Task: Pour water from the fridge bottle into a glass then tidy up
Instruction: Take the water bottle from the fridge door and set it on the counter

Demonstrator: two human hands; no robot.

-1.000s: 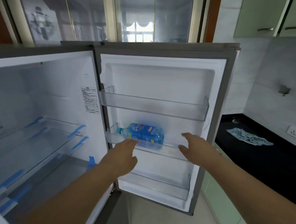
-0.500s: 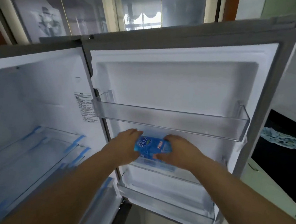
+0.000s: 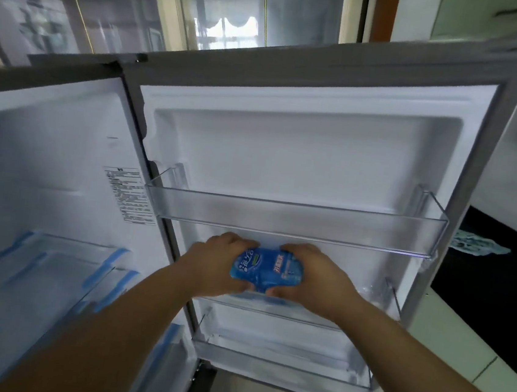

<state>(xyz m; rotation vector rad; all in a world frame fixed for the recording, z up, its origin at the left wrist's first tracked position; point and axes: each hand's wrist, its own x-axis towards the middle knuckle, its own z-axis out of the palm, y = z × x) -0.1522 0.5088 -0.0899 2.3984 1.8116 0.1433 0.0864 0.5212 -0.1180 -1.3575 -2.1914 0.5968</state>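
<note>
The fridge stands open with its door (image 3: 318, 157) swung towards me. A blue-labelled water bottle (image 3: 267, 267) lies sideways just above the middle door shelf (image 3: 317, 320). My left hand (image 3: 215, 264) grips its left end and my right hand (image 3: 316, 275) grips its right end, so both ends of the bottle are hidden. No glass is in view.
A clear upper door shelf (image 3: 296, 222) hangs just above my hands and a lower one (image 3: 280, 370) sits below. Glass shelves with blue tape (image 3: 51, 273) fill the fridge body at left. A black counter (image 3: 496, 284) with a cloth (image 3: 475, 245) lies at right.
Both hands reached in and closed on the bottle's two ends. The bottle has lifted slightly off the middle door shelf, and my view has come closer to the door.
</note>
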